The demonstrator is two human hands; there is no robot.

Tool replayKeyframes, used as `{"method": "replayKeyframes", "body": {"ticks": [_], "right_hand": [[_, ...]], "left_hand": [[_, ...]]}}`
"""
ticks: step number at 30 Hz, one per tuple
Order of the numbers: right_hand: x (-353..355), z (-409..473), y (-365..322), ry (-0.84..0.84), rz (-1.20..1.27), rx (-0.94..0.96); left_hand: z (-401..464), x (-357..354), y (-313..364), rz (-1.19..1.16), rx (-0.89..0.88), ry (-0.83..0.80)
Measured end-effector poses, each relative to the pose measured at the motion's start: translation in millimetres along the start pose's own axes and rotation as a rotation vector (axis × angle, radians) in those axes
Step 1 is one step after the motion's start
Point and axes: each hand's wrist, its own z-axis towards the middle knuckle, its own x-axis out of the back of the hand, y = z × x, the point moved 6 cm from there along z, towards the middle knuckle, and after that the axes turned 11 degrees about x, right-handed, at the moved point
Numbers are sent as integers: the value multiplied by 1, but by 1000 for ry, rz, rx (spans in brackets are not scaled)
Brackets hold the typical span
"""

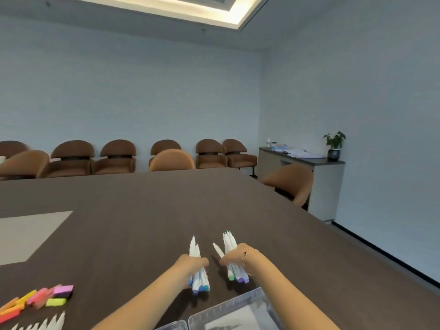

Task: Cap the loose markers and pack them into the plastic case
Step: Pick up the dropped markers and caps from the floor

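Dark brown table (147,210) fills the foreground; brown chairs (116,157) line the far wall. Sideboard (307,163) at right carries a potted plant (334,145). Clear plastic case (228,313) sits open at the near edge, contents unclear. Loose coloured caps (38,300) lie far left, with uncapped markers just below them. Left hand (190,264) grips a marker bundle (198,279); right hand (238,256) grips a second bundle (234,273), both above the tabletop just beyond the case.
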Motion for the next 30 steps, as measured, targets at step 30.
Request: {"method": "replayKeyframes", "body": {"ticks": [30], "right_hand": [[-5,16,34,153,-225,344]], "left_hand": [[-12,-19,-9,927,-809,158]]}}
